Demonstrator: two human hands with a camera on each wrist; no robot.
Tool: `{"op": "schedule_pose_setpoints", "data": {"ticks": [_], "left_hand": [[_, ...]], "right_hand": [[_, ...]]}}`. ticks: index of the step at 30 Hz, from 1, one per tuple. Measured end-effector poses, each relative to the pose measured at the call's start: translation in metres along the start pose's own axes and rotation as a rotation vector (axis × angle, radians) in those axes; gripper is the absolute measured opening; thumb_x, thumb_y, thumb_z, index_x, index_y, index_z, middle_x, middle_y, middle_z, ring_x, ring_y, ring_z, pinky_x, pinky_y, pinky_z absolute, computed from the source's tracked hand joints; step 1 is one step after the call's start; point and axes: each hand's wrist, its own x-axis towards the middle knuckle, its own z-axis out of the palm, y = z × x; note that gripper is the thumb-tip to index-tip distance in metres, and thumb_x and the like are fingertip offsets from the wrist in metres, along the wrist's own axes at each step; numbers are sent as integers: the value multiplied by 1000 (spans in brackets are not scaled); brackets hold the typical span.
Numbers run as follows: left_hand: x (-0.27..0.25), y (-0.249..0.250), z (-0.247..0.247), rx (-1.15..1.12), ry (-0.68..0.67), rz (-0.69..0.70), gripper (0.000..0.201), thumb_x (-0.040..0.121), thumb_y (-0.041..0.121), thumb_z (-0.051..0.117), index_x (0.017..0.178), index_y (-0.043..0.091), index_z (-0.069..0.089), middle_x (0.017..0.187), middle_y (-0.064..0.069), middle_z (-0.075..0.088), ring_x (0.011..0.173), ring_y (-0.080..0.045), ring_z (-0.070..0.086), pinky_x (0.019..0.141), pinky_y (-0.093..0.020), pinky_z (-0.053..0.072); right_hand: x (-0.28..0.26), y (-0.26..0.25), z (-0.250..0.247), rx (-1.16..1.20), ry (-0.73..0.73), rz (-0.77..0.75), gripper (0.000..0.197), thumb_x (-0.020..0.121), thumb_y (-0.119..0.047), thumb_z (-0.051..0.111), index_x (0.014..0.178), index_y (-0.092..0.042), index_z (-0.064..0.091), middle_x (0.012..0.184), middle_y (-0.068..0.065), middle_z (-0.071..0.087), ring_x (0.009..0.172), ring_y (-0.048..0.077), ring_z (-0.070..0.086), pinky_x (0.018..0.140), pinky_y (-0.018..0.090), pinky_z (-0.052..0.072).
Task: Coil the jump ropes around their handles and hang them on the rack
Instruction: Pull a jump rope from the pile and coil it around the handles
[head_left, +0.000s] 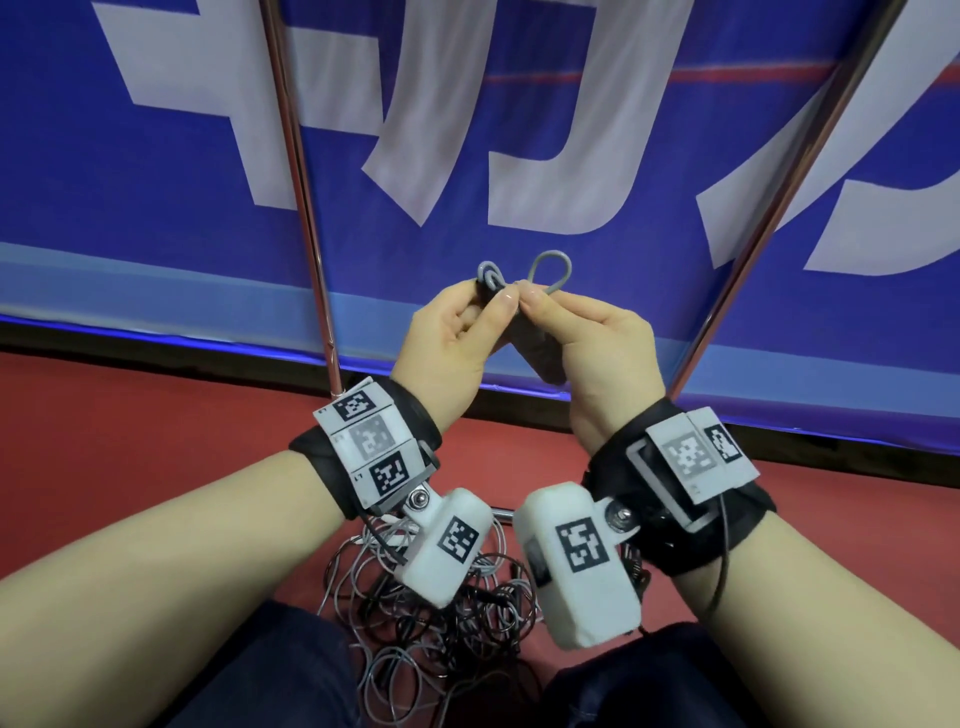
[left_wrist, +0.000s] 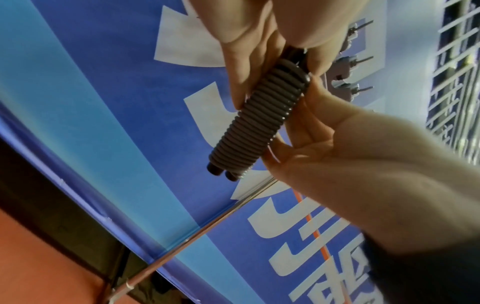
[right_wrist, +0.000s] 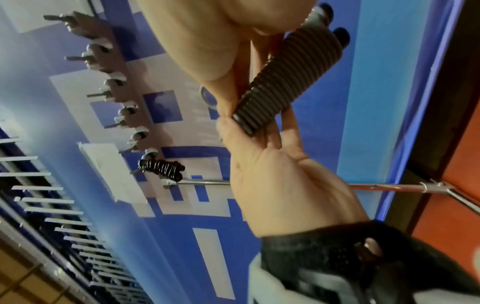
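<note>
Tangled ropes (head_left: 441, 639) below both wrists.

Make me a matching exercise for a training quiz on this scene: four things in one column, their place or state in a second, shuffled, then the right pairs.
Things:
1. grey jump rope coiled around its black handles
2. small grey rope loop
3. tangled pile of loose thin ropes
4. dark coiled jump rope

Places or states:
A. lying on the red floor
B. hanging on the hook rack
C. held between both hands
D. sticking up above the fingertips

Pairs: 1-C, 2-D, 3-A, 4-B
</note>
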Motion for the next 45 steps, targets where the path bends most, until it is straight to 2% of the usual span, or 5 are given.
{"op": "schedule_pose_setpoints", "data": {"ticks": [6, 13, 20, 37, 45], "left_hand": [[2, -9, -8, 388, -19, 203, 11, 92, 15, 61, 103, 14, 63, 91, 9, 68, 87, -4, 65, 81, -14, 48], [-2, -17, -18, 845, -120, 484, 42, 90, 34, 53, 116, 2, 59, 105, -4, 68, 91, -6, 53, 74, 1, 34], [3, -14, -12, 892, -78, 690, 29, 89, 21, 56, 110, 1, 55, 104, -15, 66, 97, -14, 53, 87, -17, 38], [13, -6, -11, 381, 100, 157, 14, 92, 16, 60, 103, 7, 62, 93, 1, 69, 88, -1, 65, 79, -10, 46], [14, -4, -13, 116, 68, 12, 26, 90, 9, 62, 95, 21, 39, 96, -8, 72, 96, -21, 69, 95, -38, 51]], "right_hand": [[12, 18, -6, -815, 64, -281, 33, 93, -40, 52, 66, -32, 69, 52, -19, 61, 70, 10, 59, 84, 36, 46], [18, 4, -16, -918, -160, -62, 49, 99, -35, 48, 56, -13, 54, 47, -1, 49, 36, 5, 40, 45, 15, 31], [20, 15, -8, -573, -55, 36, 42, 103, -21, 41, 98, 18, 55, 74, 11, 41, 68, 23, 34, 63, 32, 32], [23, 17, 20, 37, -11, -76, 38, 102, -16, 46, 66, -2, 50, 54, 7, 32, 45, 15, 34, 50, 19, 40], [23, 12, 15, 117, 22, 4, 26, 100, -9, 48, 124, -4, 40, 55, 10, 40, 38, 7, 39, 42, 17, 44]]}}
